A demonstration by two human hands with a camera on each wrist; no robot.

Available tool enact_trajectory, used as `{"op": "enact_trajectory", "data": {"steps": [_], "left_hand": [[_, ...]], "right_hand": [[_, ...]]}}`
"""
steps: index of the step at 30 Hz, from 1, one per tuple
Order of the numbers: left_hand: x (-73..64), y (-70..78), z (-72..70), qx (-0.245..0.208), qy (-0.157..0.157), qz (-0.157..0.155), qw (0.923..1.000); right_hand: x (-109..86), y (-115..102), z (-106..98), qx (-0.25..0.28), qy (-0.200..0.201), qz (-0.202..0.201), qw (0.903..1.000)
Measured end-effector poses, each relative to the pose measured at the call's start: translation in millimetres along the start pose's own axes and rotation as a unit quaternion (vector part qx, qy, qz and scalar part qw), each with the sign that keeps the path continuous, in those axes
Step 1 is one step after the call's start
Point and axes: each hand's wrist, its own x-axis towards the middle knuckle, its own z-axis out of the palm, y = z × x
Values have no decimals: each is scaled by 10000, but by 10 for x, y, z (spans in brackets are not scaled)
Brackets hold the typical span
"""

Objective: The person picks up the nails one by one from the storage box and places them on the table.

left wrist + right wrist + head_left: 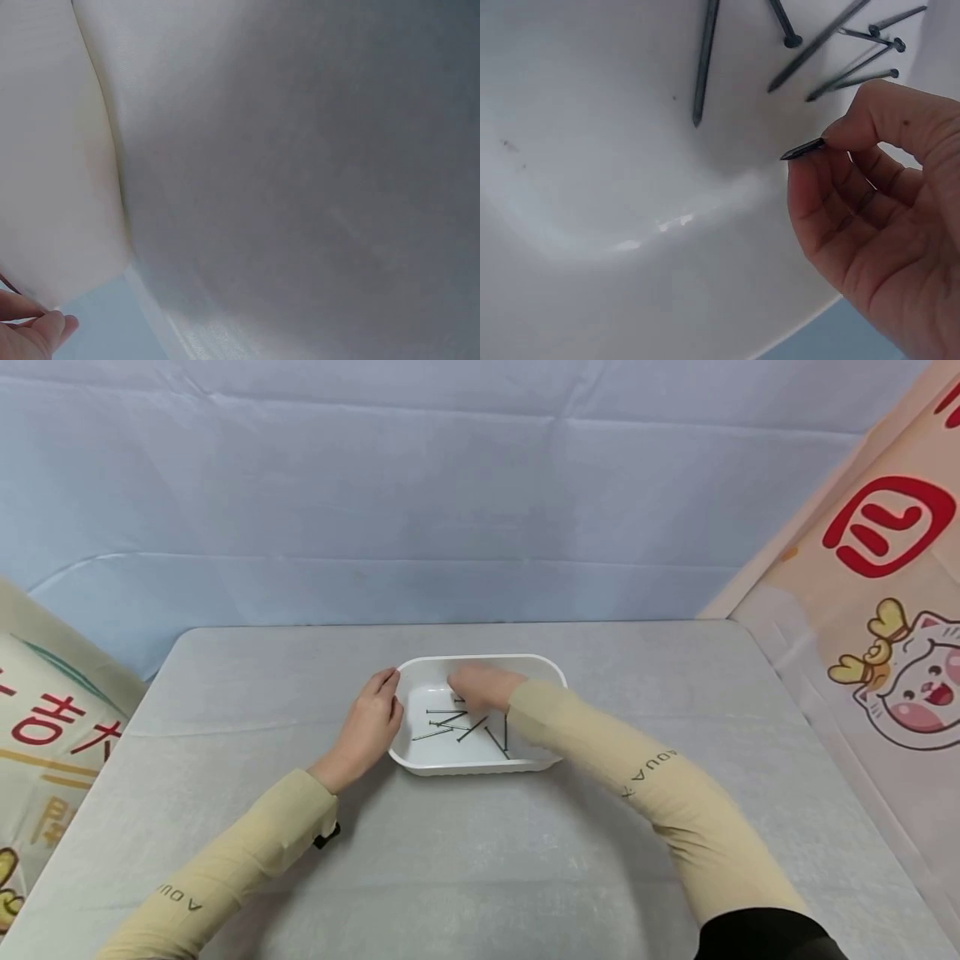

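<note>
A white tray (476, 768) with rounded corners stands on the table, several dark metal nails (472, 729) lying loose across its bottom. My left hand (366, 724) grips the tray's left rim. In the left wrist view, the thumb and fingers of that left hand (37, 330) pinch the rim at the lower left. My right hand (486, 685) is inside the tray near its back wall, blurred in the head view. From the right wrist, the right hand (885, 187) pinches a nail (802, 149) between thumb and index finger, its pointed end sticking out. The fingers hide the rest of that nail.
The grey-covered table (480, 868) extends on every side of the tray. A pale blue cloth (480, 502) hangs behind it. Printed cloths flank the table, one at the left (52, 752) and one at the right (847, 610).
</note>
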Motion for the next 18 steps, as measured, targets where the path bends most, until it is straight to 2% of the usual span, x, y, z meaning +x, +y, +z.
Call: {"op": "enact_trajectory", "data": {"steps": [10, 18], "left_hand": [[18, -5, -10, -32, -62, -14, 10000], [24, -8, -6, 28, -74, -8, 10000]], "right_hand": [[-10, 74, -105, 87, -71, 13, 9999], [-126, 106, -213, 154, -137, 97, 9997]]}}
